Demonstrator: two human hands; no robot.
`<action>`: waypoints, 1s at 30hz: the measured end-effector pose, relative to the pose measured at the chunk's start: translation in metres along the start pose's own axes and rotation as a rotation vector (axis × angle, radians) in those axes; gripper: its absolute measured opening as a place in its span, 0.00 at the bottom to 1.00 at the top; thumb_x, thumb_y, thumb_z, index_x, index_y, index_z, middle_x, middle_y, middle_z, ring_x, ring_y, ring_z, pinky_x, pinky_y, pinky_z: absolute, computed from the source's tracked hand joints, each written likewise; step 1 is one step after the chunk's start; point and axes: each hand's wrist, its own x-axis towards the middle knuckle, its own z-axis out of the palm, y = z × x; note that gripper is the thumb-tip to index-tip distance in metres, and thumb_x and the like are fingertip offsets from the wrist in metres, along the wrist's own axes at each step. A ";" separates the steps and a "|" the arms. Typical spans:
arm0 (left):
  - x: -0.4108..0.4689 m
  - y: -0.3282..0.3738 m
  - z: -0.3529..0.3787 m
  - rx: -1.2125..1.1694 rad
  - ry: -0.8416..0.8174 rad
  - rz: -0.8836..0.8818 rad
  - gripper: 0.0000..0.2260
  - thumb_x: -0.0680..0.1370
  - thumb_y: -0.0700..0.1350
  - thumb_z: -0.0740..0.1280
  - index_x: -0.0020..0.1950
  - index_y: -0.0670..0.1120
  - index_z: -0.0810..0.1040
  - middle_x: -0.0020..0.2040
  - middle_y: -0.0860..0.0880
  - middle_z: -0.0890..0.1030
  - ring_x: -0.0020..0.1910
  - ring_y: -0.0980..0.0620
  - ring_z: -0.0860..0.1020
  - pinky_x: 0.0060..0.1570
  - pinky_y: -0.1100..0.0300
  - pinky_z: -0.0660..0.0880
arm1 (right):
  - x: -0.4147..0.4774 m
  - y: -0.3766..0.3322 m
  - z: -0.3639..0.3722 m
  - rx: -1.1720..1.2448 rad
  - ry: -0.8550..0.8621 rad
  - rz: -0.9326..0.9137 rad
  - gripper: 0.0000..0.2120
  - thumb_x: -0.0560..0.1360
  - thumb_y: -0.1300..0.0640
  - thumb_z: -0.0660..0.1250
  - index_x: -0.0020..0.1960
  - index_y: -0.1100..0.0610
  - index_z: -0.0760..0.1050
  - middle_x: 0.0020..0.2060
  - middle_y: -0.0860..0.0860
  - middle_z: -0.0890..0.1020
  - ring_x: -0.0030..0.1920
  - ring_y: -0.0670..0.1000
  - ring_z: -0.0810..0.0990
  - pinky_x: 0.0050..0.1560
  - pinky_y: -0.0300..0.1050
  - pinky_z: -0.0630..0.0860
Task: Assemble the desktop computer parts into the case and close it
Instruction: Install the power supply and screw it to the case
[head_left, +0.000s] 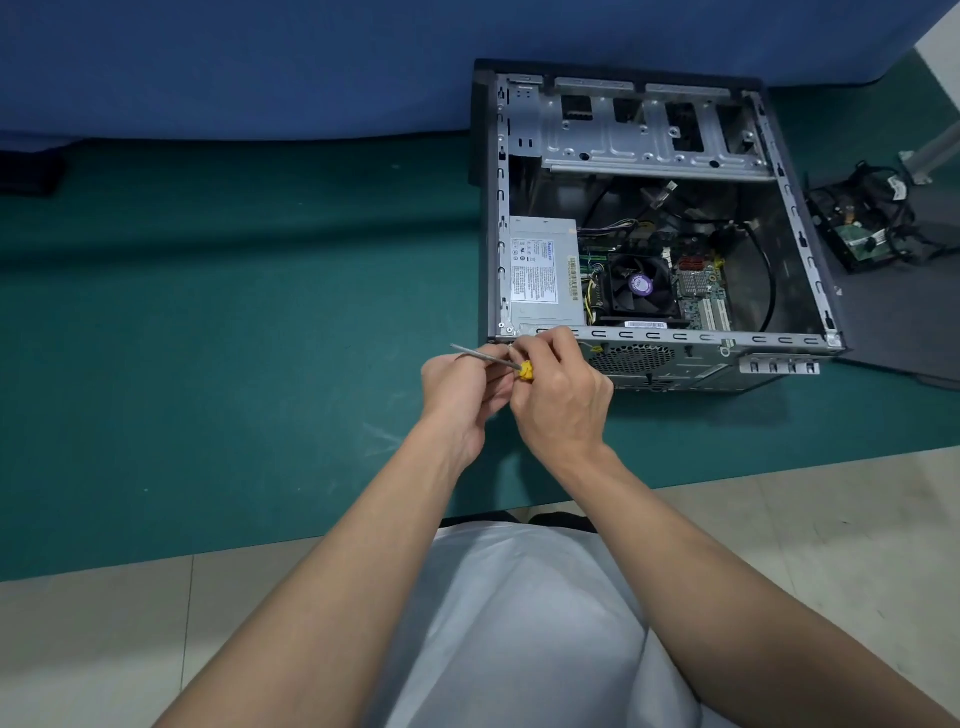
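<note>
Case (675, 336): it lies open on the mat (234, 338), toward the mat's right side and up against its far edge.
PSU (543, 270): it sits in the case's near-left corner, beside the fan (639, 283).
Screwdriver (485, 357): we hold it just in front of that corner, with the tip pointing left, away from the case.
Right hand (558, 395): our fingers are curled tight round the yellow handle.
Left hand (460, 387): our fingers are curled under the shaft and seem to steady it. We cannot tell whether they also hold a screw.
Step, as we judge it: we are readying the driver to fasten the PSU through the near wall.
Doing it well: we should turn the tip toward the wall, line it up square with the hole, and press lightly before we twist. The left fingers guide the shaft so it cannot skid.
Risk: a slanted start could strip the thread or drop the screw.
Left to do: the drive (862, 228) and its cables lie near the mat's right edge, outside the case.
</note>
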 end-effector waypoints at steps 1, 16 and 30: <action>0.000 0.000 -0.001 -0.011 -0.012 -0.003 0.05 0.75 0.34 0.67 0.41 0.38 0.81 0.35 0.43 0.81 0.32 0.49 0.78 0.35 0.59 0.76 | 0.000 -0.001 0.000 0.003 0.002 0.004 0.04 0.68 0.66 0.71 0.41 0.59 0.81 0.37 0.53 0.78 0.26 0.55 0.75 0.21 0.44 0.70; -0.001 0.008 -0.008 -0.171 -0.161 -0.231 0.06 0.79 0.35 0.63 0.47 0.40 0.80 0.36 0.45 0.83 0.30 0.51 0.82 0.28 0.62 0.77 | 0.003 -0.021 -0.013 -0.006 -0.224 0.263 0.08 0.71 0.62 0.68 0.51 0.58 0.79 0.47 0.56 0.77 0.38 0.63 0.79 0.34 0.54 0.73; 0.000 0.014 -0.002 -0.101 -0.141 -0.229 0.03 0.78 0.34 0.64 0.48 0.38 0.78 0.41 0.42 0.82 0.30 0.51 0.83 0.27 0.61 0.78 | 0.003 -0.022 -0.026 0.271 -0.354 0.529 0.10 0.76 0.59 0.65 0.56 0.58 0.78 0.49 0.53 0.76 0.51 0.54 0.75 0.48 0.37 0.63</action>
